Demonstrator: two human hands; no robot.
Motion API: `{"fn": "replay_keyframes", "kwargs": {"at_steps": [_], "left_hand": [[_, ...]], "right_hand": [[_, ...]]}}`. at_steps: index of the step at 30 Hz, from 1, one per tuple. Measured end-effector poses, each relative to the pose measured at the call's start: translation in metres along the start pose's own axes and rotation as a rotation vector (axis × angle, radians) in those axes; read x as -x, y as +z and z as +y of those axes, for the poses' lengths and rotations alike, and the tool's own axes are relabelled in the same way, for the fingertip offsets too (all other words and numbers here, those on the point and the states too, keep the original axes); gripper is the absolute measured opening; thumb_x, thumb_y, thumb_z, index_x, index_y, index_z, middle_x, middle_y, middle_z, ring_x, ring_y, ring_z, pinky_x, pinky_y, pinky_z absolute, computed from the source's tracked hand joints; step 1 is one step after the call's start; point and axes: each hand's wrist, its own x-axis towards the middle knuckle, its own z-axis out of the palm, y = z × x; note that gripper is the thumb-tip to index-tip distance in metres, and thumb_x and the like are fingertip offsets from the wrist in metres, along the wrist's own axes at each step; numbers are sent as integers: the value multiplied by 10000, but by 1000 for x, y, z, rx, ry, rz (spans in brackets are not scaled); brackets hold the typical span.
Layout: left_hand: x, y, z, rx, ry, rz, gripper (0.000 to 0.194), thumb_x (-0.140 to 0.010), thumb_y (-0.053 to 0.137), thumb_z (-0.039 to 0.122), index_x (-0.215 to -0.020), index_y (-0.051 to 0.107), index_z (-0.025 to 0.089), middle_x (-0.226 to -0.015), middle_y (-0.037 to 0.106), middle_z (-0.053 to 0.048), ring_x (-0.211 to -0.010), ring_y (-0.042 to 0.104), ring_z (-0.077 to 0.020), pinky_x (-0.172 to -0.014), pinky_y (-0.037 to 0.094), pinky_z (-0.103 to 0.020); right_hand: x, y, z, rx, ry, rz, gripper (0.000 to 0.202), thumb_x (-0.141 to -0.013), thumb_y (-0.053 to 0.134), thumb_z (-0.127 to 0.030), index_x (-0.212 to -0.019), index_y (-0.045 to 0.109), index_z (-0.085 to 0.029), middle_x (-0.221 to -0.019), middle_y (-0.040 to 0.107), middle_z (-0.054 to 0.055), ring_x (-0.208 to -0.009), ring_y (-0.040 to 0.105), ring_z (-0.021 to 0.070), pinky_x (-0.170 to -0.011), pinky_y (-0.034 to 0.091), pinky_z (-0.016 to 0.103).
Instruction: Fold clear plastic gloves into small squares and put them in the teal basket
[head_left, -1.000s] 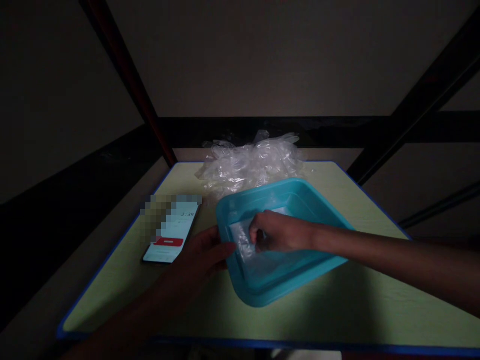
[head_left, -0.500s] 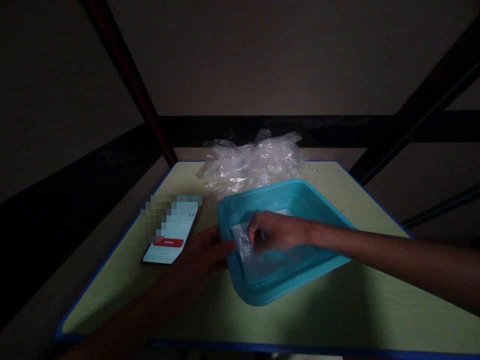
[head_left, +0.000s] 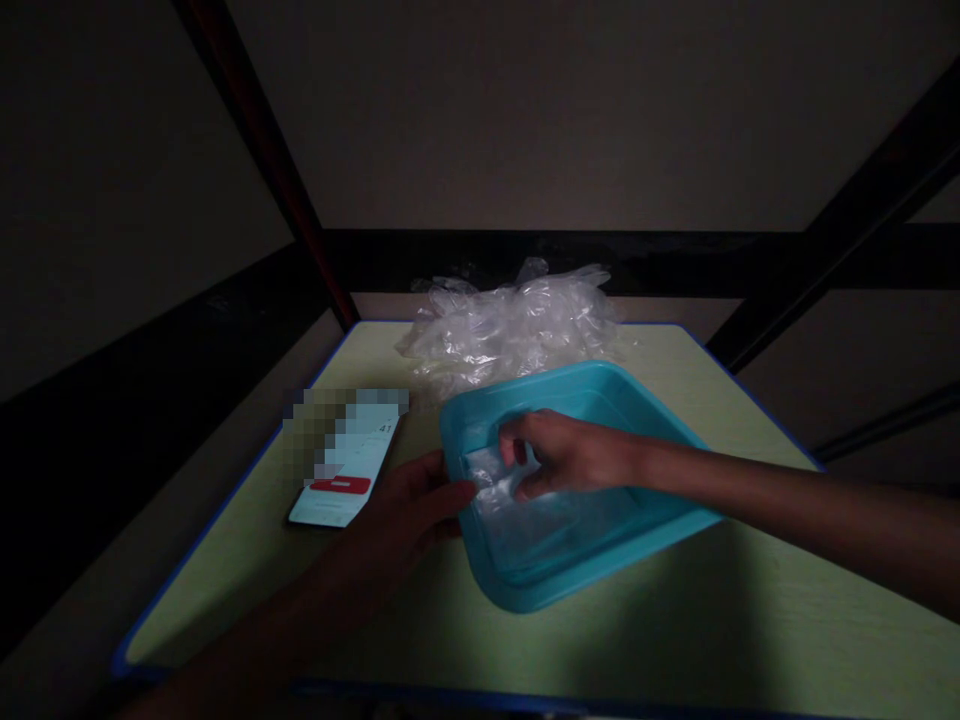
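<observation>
A blue plastic tray rests at an angle on the table, with flat clear plastic lying on its bottom. My left hand grips the tray's left rim, thumb over the edge and fingers outside. Inside the tray, my right hand hovers over or touches the plastic. Its thumb and curled fingers are apart, and nothing shows between them. Behind the tray lies a heap of crumpled clear plastic gloves.
A phone with a lit screen lies left of the tray, beside my left forearm. The light-coloured table has a blue edge. Dark bars and a wall stand behind it.
My right hand's fingers have parted from a closed curl. The plastic in the tray looks flatter near them. My left hand stays on the rim; the view has shifted slightly.
</observation>
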Motion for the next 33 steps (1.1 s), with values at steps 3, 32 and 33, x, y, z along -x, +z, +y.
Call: {"fn": "replay_keyframes", "kwargs": {"at_steps": [3,32,33], "left_hand": [[-1,-1,-1,12,32,20,331,-603,758,341,-854,662,148,-810,685,-48,-767,620,-187,-639,455,-239],[-1,-1,0,-45,16,63,316,-624,738,311,-892,672,157,-843,707,-70,-819,644,-226,-653,479,-268],[-1,-1,0,-39,16,57,316,-619,742,313,-885,672,155,-835,707,-67,-813,645,-223,-651,478,-266]], "right_hand": [[2,1,0,16,1,6,311,-641,745,-150,-911,598,-108,-839,570,33,-776,525,168,-676,401,245],[13,-5,4,300,-258,-75,181,-745,596,-48,-886,676,-128,-979,611,101,-867,588,203,-737,420,280],[13,-6,3,319,-280,-93,174,-747,592,-49,-879,670,-130,-975,610,97,-862,586,203,-726,418,280]]}}
